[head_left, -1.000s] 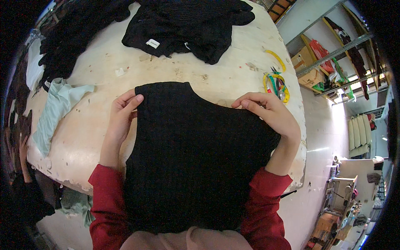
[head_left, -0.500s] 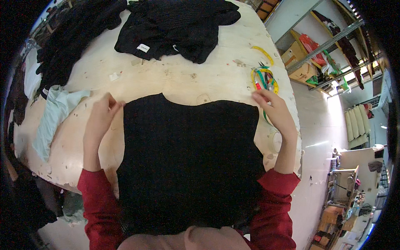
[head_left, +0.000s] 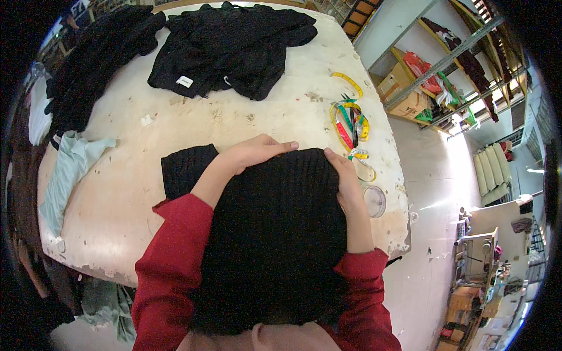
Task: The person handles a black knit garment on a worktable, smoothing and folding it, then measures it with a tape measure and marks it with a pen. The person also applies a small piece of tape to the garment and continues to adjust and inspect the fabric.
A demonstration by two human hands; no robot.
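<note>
My left hand (head_left: 254, 152) grips the top edge of a ribbed black knit piece (head_left: 269, 234), thumb stretched along it. At that piece's top right corner, my right hand (head_left: 345, 181) pinches the fabric. More black fabric (head_left: 181, 169) lies on the worktable (head_left: 117, 175), showing to the left of my left forearm. Just beyond my right hand are coiled measuring tapes (head_left: 351, 126) with dark tools among them, and a small round clear dish (head_left: 374, 202).
Black garments with white labels (head_left: 234, 50) lie at the back, more black clothing (head_left: 99, 52) at back left, and pale green cloth (head_left: 73, 169) at left. Shelving with cardboard boxes (head_left: 398, 90) stands at upper right, above the floor (head_left: 427, 245) beside the table.
My left hand has moved right from the panel's left corner onto its top edge. My right hand has shifted left and down. The fabric is rearranged, with a separate part showing at left.
</note>
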